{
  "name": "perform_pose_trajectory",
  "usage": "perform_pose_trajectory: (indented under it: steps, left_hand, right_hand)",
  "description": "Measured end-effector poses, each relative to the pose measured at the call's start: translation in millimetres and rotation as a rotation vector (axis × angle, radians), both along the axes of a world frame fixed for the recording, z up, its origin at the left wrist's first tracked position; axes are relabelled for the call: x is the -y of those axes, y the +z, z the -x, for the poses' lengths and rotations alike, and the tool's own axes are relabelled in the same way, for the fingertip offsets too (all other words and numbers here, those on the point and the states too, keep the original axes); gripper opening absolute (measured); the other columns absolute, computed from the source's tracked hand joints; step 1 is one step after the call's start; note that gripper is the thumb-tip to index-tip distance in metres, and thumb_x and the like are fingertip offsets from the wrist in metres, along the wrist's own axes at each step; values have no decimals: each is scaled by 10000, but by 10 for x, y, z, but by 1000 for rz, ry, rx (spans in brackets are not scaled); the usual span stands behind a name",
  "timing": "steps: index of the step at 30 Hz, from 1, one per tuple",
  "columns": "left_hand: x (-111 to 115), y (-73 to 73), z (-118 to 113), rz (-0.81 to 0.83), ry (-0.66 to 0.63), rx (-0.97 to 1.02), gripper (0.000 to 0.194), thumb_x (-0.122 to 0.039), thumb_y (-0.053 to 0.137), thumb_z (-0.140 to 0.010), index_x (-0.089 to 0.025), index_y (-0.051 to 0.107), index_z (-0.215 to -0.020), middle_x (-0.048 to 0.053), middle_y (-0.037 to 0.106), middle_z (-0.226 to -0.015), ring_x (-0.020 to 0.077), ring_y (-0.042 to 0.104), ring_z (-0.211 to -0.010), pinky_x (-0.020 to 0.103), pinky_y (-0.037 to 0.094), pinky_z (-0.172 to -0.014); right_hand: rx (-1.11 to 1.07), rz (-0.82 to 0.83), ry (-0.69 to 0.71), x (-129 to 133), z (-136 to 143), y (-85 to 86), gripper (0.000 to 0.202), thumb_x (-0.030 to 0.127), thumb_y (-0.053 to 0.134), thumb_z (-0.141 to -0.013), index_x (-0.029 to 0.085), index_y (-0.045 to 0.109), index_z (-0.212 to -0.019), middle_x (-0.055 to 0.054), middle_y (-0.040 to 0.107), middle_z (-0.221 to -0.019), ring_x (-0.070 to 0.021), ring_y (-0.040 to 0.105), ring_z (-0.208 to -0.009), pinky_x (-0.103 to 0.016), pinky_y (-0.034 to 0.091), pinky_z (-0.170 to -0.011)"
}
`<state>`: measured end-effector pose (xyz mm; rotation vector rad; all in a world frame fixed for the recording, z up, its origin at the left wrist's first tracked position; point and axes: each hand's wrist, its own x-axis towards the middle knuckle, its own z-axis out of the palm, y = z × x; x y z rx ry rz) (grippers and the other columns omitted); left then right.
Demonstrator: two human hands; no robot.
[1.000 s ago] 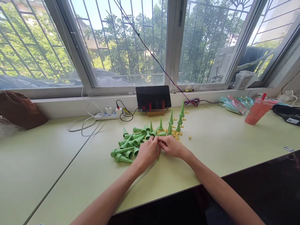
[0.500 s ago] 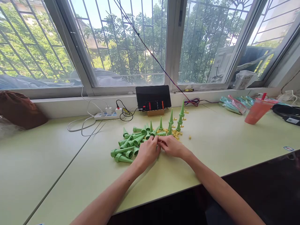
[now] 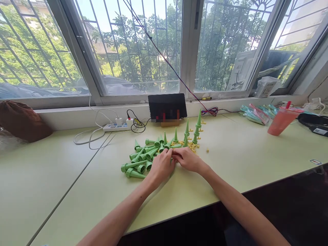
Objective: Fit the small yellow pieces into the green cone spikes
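Observation:
My left hand (image 3: 162,165) and my right hand (image 3: 188,159) meet at the fingertips, low over the table. The fingers of both are curled and closed, and whatever is pinched between them is hidden. Just left of my left hand lies a heap of green plastic watering spikes (image 3: 139,157), cone-shaped with ribbed caps. Beyond my right hand is a pile of small yellow plastic valves (image 3: 192,147). Several spikes stand upright behind it, among them a tall stack (image 3: 197,128) with yellow valves sticking out to the right.
A dark tablet (image 3: 167,104) leans at the back, near a white power strip (image 3: 116,127) with cables. One loose yellow piece (image 3: 207,150) lies right of the pile. Farther right stands a red drink cup (image 3: 283,121) beside plastic packets (image 3: 252,114). A brown bag (image 3: 24,121) sits far left.
My hands stay joined in nearly the same place, with only a slight shift of the fingers. The spikes and valves on the table have not moved.

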<state>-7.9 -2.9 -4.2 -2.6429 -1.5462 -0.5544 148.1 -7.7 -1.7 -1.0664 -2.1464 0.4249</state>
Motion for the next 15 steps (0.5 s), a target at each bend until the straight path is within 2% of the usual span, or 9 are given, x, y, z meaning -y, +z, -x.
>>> perform_pose_trajectory:
  steps: [15]
  left_hand:
    - [-27,26,8,31,-53,232,177,-208,477,-880,-187,592,-1012,68,632,-971,203,624,-875,289,455,-759]
  right_hand:
    - [-75,-58,-109,-23,5,-21,207,183,463,-909,180,496,-705,6,556,-660,-115,464,-594,-229,335,-571]
